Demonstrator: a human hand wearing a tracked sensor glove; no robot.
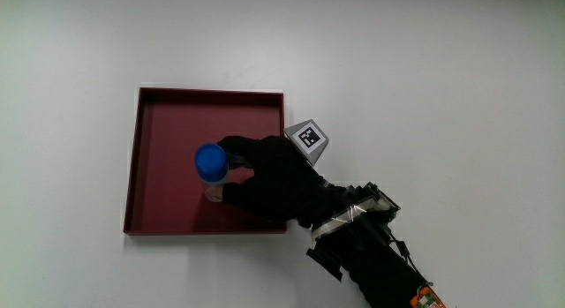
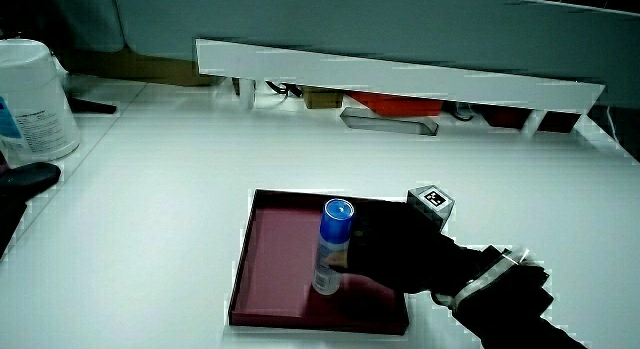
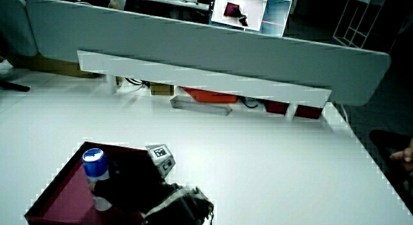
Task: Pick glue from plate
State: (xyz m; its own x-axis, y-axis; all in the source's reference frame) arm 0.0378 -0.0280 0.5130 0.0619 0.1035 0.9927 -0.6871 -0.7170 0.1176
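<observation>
A glue stick with a blue cap (image 1: 211, 161) stands upright in the dark red square plate (image 1: 168, 131); both side views show it too, glue stick (image 2: 332, 244) on the plate (image 2: 272, 264), glue stick (image 3: 96, 170) on the plate (image 3: 61, 186). The hand (image 1: 265, 180) in its black glove lies over the plate beside the glue, its fingers curled around the tube's lower part. The patterned cube (image 1: 308, 138) sits on the back of the hand. The forearm reaches over the plate's edge nearest the person.
A low white partition (image 2: 400, 81) runs along the table's edge farthest from the person. A white tub (image 2: 32, 99) and a dark object (image 2: 25, 179) stand at the table's edge in a side view.
</observation>
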